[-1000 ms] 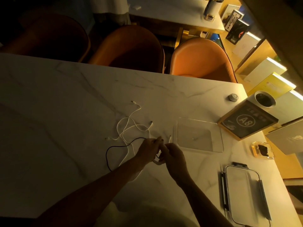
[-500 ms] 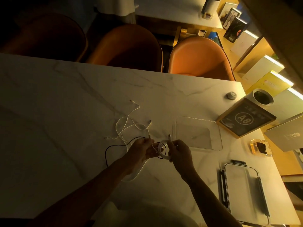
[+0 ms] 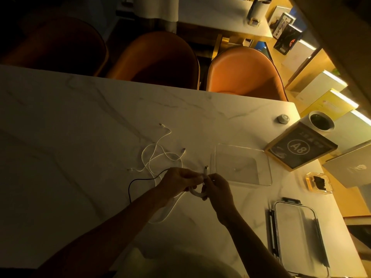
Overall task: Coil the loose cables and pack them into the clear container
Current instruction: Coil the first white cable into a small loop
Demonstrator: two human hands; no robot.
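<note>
A small coil of white cable (image 3: 197, 192) hangs between my two hands above the marble table (image 3: 80, 127). My left hand (image 3: 178, 182) pinches one side of the coil. My right hand (image 3: 217, 187) grips the other side, and a connector end sticks up above its fingers. Loose white cables (image 3: 158, 155) lie tangled on the table just beyond my left hand, with a thin black cable (image 3: 140, 180) curving out to the left. The clear container (image 3: 243, 164) sits open and empty just right of my hands.
The container's lid (image 3: 299, 237) with clips lies at the near right. A framed A8 sign (image 3: 300, 148), a white cup (image 3: 321, 122), a small round knob (image 3: 283, 118) and an amber dish (image 3: 318, 183) stand along the right edge. Orange chairs (image 3: 245, 71) line the far side.
My hands have drawn closer together around the white coil, and the right hand has wrapped the cable's end over it. The loose cables on the table lie as before.
</note>
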